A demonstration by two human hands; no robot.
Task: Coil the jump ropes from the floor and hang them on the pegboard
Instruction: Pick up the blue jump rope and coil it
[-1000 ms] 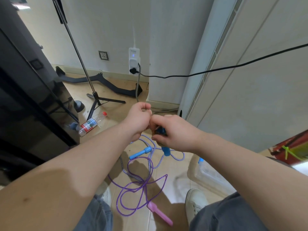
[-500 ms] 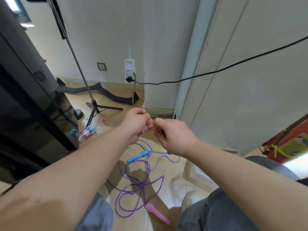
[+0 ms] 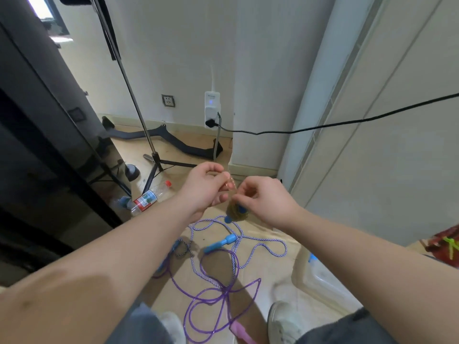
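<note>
Jump ropes: two in view, both on the floor between your forearms, just ahead of your shoes.

- Striped rope (image 3: pixel 285 247), blue and white, lies in loose loops in mid floor. One blue handle (image 3: pixel 219 242) lies flat among the loops.
- Purple rope (image 3: pixel 224 292) lies nearer to you, its loops crossing each other and overlapping the striped rope. Its pink handle (image 3: pixel 239 332) sits at the near edge of the floor in view, between your left shoe (image 3: pixel 171 326) and right shoe (image 3: pixel 283 321).
- Neither rope is coiled. The pegboard is out of view.

Hands, raised above the ropes and almost touching:
- Left hand (image 3: pixel 206 187): fingers curled, thumb and forefinger pinched on something small and pinkish. It is too blurred to tell what.
- Right hand (image 3: pixel 263 199): fingers curled, thumb and forefinger brought in toward the left hand's pinch. A second blue handle (image 3: pixel 239 209) shows tucked under its fingers, with an olive smear around it. Motion blur hides the details.

Around:
- Plastic bottle (image 3: pixel 149 197) with a red cap lies on its side on the floor, left of the hands and near the foot of the tripod (image 3: pixel 155 157).
- Black cabinet (image 3: pixel 49 157) fills the left side.
- White plug block (image 3: pixel 211 109) is on the far wall, with a black cable (image 3: pixel 323 125) running from it toward the right edge.
- Clear bin (image 3: pixel 320 279) is on the floor under your right forearm.
</note>
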